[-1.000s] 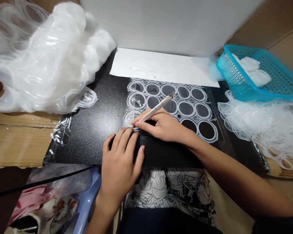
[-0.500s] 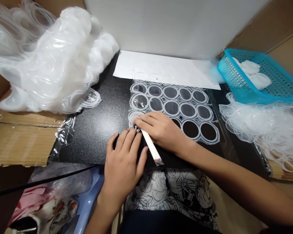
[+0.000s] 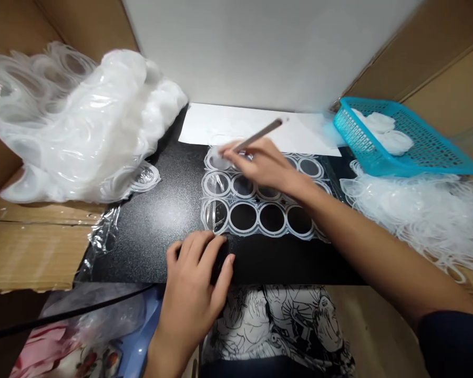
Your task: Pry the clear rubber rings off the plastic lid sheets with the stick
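Note:
A clear sheet patterned with rows of white-rimmed rings [image 3: 256, 231] lies on the black tabletop. My right hand [image 3: 262, 163] is over its far rows, fingers closed round a slim whitish stick [image 3: 260, 135] whose upper end points up and right. Something pale and blurred shows at the fingertips, over the far-left ring; I cannot make out what it is. My left hand [image 3: 197, 278] rests palm down near the table's front edge, fingers apart, fingertips just at the sheet's near left corner. It holds nothing that I can see.
A large heap of white ringed plastic sheets [image 3: 90, 126] stands at left on cardboard [image 3: 35, 252]. White paper [image 3: 205, 123] lies behind the sheet. At right are a blue basket [image 3: 429, 142] with white bundles [image 3: 394, 142] and a pile of ring-shaped scraps [image 3: 413, 220].
My right hand has moved away from me, from the near left ring to the far left one, and the stick now tilts upward. My left hand stays nearly in place.

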`<state>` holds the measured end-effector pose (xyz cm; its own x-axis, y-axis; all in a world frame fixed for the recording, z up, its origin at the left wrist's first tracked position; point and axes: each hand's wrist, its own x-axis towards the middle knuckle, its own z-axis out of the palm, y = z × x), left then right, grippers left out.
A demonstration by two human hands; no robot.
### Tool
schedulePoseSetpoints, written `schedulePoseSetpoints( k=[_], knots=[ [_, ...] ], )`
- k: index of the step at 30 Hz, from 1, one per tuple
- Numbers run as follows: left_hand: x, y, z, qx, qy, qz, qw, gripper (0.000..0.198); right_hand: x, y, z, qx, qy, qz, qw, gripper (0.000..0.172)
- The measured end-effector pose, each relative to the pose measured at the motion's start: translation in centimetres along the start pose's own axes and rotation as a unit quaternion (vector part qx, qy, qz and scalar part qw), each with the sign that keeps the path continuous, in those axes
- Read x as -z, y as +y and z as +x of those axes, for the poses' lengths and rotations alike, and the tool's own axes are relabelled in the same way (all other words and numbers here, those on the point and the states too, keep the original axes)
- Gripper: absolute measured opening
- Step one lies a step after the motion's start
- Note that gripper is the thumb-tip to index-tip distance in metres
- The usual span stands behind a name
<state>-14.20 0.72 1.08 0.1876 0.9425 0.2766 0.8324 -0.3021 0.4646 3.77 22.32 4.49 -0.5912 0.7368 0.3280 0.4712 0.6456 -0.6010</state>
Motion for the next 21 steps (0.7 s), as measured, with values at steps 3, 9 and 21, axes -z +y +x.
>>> schedulePoseSetpoints(
  k=[3,9,21],
  knots=[
    [0.1,0.0,1.5,0.023,0.044,-0.017,0.999,0.020,-1.7,-0.6,-1.9,-0.026,-0.090,0.089,0.992,0.027],
    [-1.5,-0.3,4.8,0.004,-0.012,0.044,0.999,0.033,-2.8,-0.4,-2.6,-0.069,-0.107,0.161,0.979,0.021],
    [-1.9,-0.3,4.9,0.018,-0.040,0.092,0.995,0.036,-2.6,-0.2,-2.5,-0.039,-0.112,0.143,0.983,0.019]
  ],
)
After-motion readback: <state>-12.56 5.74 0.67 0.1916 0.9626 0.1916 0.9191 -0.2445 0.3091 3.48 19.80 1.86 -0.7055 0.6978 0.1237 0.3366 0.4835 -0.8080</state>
